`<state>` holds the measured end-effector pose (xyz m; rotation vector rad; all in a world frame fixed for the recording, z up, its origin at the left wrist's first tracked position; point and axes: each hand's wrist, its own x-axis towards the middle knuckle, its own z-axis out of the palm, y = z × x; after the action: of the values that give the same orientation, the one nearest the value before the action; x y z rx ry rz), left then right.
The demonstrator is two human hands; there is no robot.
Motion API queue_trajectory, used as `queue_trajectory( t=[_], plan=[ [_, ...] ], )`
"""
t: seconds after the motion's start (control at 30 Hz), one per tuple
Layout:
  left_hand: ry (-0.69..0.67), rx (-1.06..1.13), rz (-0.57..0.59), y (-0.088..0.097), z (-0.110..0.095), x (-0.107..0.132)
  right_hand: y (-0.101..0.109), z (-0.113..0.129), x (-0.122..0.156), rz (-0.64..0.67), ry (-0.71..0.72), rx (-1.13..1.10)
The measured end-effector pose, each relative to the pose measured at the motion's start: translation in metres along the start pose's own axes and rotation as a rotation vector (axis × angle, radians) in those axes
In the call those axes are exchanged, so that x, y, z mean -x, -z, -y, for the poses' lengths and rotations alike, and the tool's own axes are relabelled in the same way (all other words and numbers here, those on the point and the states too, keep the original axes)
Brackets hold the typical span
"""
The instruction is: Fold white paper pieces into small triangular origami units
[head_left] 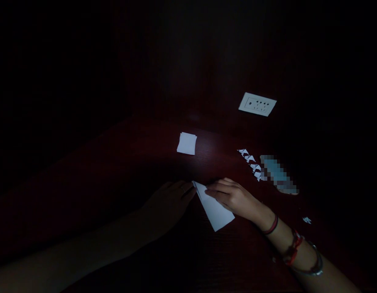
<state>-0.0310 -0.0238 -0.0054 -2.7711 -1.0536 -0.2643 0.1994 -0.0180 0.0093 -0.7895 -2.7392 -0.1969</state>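
Note:
A white folded paper (215, 211) lies on the dark red table (121, 162) in dim light. My right hand (234, 197) rests on its right side with the fingers stretched flat, pressing it down. My left hand (170, 201) lies in shadow at the paper's upper left corner, fingertips touching that edge, fingers laid flat. Bracelets circle my right wrist.
A small stack of white square sheets (187, 143) sits further back. Several small folded paper pieces (251, 162) lie in a row to the right, beside a blurred bluish object (278, 175). A white wall socket (257, 104) is behind. A paper scrap (307, 220) lies at right.

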Motion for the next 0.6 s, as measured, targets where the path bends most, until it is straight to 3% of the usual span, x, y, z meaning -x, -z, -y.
queue_trajectory(
  t=[0.3, 0.47, 0.6],
  plan=[
    [0.003, -0.001, 0.002, 0.0, -0.001, 0.003, 0.004, 0.009, -0.003, 0.045, 0.001, 0.096],
    [0.077, 0.003, -0.077, -0.001, -0.002, 0.0, 0.006, 0.012, -0.005, 0.085, -0.011, 0.105],
    [0.022, 0.003, -0.082, 0.002, -0.002, -0.002, 0.006, 0.014, -0.006, 0.081, -0.036, 0.091]
  ],
)
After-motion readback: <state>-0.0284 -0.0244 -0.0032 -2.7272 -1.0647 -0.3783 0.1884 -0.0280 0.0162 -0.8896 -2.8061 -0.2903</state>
